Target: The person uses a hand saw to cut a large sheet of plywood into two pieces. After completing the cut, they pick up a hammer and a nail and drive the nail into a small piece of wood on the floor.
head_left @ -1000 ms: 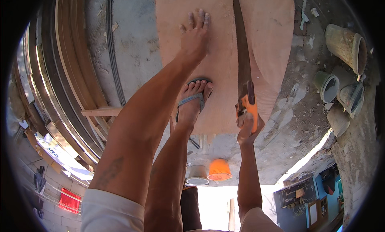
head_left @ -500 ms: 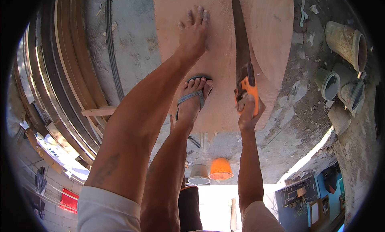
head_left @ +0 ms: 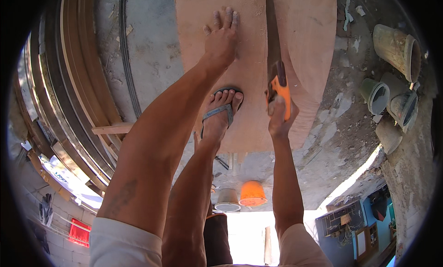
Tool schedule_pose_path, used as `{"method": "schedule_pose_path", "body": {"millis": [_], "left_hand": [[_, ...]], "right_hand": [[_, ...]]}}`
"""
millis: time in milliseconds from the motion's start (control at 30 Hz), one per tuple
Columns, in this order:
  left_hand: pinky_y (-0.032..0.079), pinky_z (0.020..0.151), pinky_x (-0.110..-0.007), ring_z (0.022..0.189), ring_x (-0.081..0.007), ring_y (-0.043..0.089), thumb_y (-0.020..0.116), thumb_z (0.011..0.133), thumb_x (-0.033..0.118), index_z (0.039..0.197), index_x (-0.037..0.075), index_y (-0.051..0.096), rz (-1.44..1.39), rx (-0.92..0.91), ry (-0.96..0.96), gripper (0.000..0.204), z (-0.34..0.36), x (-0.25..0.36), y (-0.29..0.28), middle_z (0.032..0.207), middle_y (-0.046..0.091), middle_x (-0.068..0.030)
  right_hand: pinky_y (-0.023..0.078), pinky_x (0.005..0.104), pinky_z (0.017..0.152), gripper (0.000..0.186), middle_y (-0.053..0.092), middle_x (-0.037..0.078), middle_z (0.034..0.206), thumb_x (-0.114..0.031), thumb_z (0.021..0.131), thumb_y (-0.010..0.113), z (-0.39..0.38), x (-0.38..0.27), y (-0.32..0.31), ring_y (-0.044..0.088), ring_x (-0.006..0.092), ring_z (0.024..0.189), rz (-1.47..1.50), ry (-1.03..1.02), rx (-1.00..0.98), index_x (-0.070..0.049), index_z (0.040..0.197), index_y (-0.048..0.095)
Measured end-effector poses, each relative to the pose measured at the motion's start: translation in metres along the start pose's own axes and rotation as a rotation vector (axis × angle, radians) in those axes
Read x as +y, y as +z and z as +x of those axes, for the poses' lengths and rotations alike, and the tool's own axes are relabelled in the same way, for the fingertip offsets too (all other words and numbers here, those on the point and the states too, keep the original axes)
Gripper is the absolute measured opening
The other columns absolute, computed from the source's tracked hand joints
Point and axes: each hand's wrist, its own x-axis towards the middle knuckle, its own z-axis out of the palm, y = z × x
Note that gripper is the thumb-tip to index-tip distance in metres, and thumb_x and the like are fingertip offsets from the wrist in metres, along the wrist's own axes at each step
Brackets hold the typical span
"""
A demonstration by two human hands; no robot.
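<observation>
My right hand point(head_left: 281, 118) is wrapped round the orange and black handle of a handsaw point(head_left: 274, 41). Its long dark blade runs away from me along a cut in a reddish-brown sheet of plywood point(head_left: 251, 105). Left of the blade, my left hand point(head_left: 221, 43) presses flat on the sheet with its fingers spread and dusty. A foot in a grey flip-flop point(head_left: 219, 112) rests on the same sheet, nearer to me. The blade's far end lies beyond the upper edge of the view.
Long curved-looking wooden boards point(head_left: 85, 59) lie stacked at the left, with a dark cable point(head_left: 127, 59) beside them. Several dirty buckets point(head_left: 392, 48) lie or stand on the rough concrete at the right. An orange bucket point(head_left: 253, 193) and a grey bucket point(head_left: 227, 198) show near the bottom.
My right hand has pushed the handsaw forward, away from me, and slightly left. My left hand and the foot keep their places on the plywood.
</observation>
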Motion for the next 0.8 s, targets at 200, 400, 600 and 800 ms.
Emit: {"method": "schedule_pose_path", "body": {"millis": [200, 400, 600, 800], "left_hand": [[0.043, 0.115, -0.073, 0.157, -0.0513, 0.027, 0.099, 0.059, 0.008, 0.168, 0.006, 0.025, -0.015, 0.018, -0.007, 0.131, -0.010, -0.011, 0.005, 0.177, 0.021, -0.0148], [0.041, 0.116, -0.074, 0.157, -0.0510, 0.026, 0.099, 0.058, 0.007, 0.168, 0.007, 0.025, -0.080, -0.017, 0.008, 0.133, 0.000, 0.006, 0.023, 0.177, 0.021, -0.0143], [0.038, 0.119, -0.071, 0.160, -0.0471, 0.023, 0.101, 0.060, 0.016, 0.169, 0.007, 0.022, 0.008, -0.055, -0.005, 0.136, 0.002, -0.005, -0.007, 0.178, 0.019, -0.0137], [0.043, 0.113, -0.075, 0.157, -0.0511, 0.027, 0.100, 0.056, 0.008, 0.168, 0.006, 0.025, -0.020, 0.094, -0.025, 0.135, -0.010, -0.021, 0.016, 0.177, 0.022, -0.0144]], "right_hand": [[0.042, 0.0293, 0.054, 0.038, 0.047, -0.001, 0.063, -0.031, 0.111, 0.051, -0.001, -0.013, 0.012, 0.042, 0.0083, 0.054, 0.012, 0.013, 0.001, 0.000, 0.093, 0.063], [0.041, 0.0238, 0.057, 0.066, 0.061, 0.001, 0.072, -0.046, 0.104, 0.050, -0.107, 0.002, -0.040, 0.052, 0.0064, 0.060, -0.204, 0.038, 0.070, 0.011, 0.134, 0.067], [0.039, 0.0292, 0.051, 0.037, 0.043, -0.003, 0.061, -0.028, 0.111, 0.054, 0.066, -0.036, 0.047, 0.041, 0.0083, 0.052, 0.022, -0.076, 0.051, -0.010, 0.079, 0.050], [0.054, 0.0292, 0.075, 0.076, 0.073, 0.015, 0.092, -0.051, 0.102, 0.052, -0.147, -0.003, -0.044, 0.066, 0.0150, 0.077, -0.132, 0.128, 0.045, 0.016, 0.136, 0.063]]}}
